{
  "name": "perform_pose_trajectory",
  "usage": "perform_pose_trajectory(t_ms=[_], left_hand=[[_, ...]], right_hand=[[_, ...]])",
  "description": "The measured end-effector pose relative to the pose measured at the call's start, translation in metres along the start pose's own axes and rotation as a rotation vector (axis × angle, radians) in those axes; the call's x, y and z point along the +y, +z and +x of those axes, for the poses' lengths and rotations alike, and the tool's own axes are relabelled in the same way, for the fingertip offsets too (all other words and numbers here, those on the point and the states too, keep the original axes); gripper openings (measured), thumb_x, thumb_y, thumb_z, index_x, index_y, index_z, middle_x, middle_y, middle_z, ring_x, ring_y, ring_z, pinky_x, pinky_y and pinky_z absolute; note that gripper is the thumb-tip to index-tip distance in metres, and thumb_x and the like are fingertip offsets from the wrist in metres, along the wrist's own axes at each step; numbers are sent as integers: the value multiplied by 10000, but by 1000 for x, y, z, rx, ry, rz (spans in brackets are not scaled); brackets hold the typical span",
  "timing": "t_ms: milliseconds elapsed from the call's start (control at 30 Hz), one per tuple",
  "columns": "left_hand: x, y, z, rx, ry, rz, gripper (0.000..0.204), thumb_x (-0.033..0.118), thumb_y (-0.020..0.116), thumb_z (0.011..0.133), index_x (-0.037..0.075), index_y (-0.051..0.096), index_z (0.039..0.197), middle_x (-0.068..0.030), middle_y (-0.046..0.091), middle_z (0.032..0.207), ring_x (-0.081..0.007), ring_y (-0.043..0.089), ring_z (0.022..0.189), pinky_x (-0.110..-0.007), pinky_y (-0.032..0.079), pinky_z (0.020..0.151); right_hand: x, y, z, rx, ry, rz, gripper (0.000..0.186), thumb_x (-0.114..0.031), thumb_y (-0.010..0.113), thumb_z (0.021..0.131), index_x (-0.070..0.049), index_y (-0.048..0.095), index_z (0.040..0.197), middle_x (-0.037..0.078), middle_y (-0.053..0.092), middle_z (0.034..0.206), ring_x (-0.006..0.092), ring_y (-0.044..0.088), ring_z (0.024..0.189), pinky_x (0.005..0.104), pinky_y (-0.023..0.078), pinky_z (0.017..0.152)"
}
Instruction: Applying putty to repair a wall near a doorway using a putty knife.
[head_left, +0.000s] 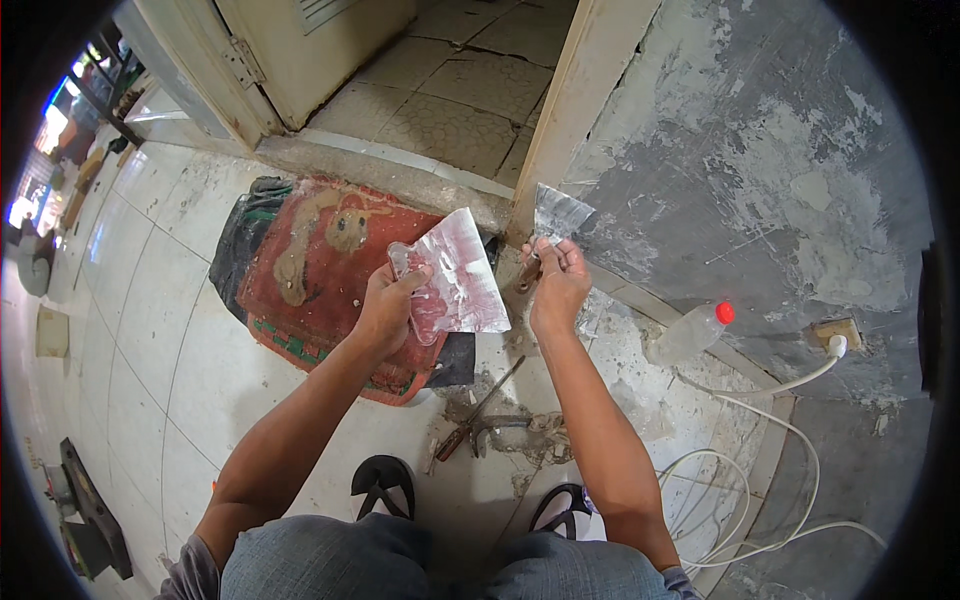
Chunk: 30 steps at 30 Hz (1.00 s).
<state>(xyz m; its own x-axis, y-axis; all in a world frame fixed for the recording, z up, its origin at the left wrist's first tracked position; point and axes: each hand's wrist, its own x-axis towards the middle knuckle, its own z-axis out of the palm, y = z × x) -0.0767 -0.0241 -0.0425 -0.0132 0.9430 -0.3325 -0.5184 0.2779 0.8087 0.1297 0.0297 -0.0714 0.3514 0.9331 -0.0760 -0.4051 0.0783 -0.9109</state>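
"Patchy grey wall (pixel 790 200) beside a door frame (pixel 585 90). Where's the scraper (pixel 560 212)?"
"Near it, pinched in the right hand (pixel 560 290); the left hand (pixel 384 308) pinches the smeared plate (pixel 465 282)."
"Which step?"
"Probably readying paste; the next move calls for a steady plate."

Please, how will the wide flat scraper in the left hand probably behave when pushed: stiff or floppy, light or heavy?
The wide flat scraper looks thin, so it may flex slightly under pressure. It is probably light, as the left hand alone holds it up. White smears on its face could make it slippery there.
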Motion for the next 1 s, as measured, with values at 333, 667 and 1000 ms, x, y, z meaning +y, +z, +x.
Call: perform_pose_trajectory(t_ms=[333,667,1000], left_hand=[[2,-2,-1,1,8,-10,124,61,592,911,-10,625,1008,-77,672,921,-159,657,780,-311,542,725],[2,-1,-1,-24,-4,-27,124,54,590,914,-8,628,1014,-84,676,936,-164,662,792,-321,547,736],[1,2,0,28,-8,-1,144,39,591,905,-13,629,1035,-82,678,935,-171,667,798,-324,552,743]], right_hand=[[-46,26,-8,5,20,29,155,-65,647,916,-2,556,1024,117,675,921,174,666,754,295,552,675],[-103,40,-12,-30,-89,67,91,-63,625,930,24,600,942,103,678,869,154,660,727,268,544,656],[-52,-22,-24,65,21,-29,82,-30,613,931,29,589,983,100,671,886,153,664,748,251,553,673]])
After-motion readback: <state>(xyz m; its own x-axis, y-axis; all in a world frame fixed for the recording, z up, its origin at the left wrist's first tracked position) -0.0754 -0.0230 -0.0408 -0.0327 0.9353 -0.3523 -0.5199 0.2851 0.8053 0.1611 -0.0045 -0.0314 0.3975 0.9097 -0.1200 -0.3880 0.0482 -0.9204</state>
